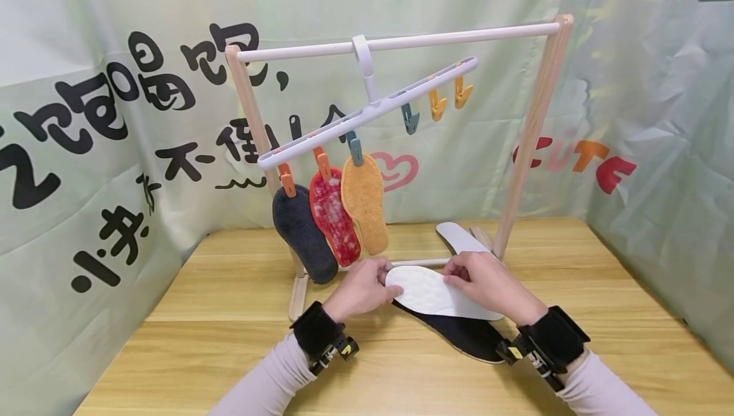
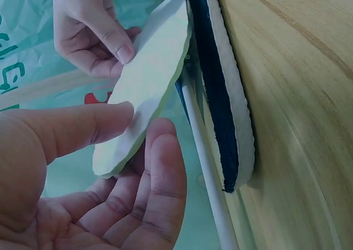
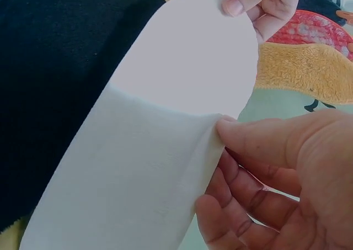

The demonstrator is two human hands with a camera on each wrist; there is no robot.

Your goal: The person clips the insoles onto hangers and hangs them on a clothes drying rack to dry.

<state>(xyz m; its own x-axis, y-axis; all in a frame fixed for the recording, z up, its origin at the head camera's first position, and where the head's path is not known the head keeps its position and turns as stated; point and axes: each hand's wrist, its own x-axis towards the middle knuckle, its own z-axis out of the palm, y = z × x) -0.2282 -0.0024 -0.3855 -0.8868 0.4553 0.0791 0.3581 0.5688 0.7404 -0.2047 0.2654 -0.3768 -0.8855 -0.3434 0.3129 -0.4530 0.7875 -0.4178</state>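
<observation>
Left hand point(image 1: 362, 290) and right hand point(image 1: 486, 279) pinched a thin white insole point(image 1: 423, 292), rounded and bumpy, above a black insole point(image 1: 461, 334) on the wooden desk point(image 1: 223, 346); a fuzzy yellow insole point(image 1: 365, 206) hung near.

The white insole point(image 1: 427, 292) looks matt: softly padded and puckered in the head view, smooth with a faint crease in the right wrist view. The black insole point(image 1: 459, 334) has a dull, napped, cloth-like face. Among those hanging, the orange insole point(image 1: 365, 206) is fleecy, the red insole point(image 1: 335, 218) mottled plush, the charcoal insole point(image 1: 304, 234) short-piled. Clothespins point(image 1: 356, 150) and hanger point(image 1: 374, 109) look like smooth plastic. The rack posts point(image 1: 530, 136) are pale matt wood. The tabletop point(image 1: 223, 320) is wood-grained with a low sheen; behind its far edge hangs creased cloth backdrop point(image 1: 459, 180).
</observation>
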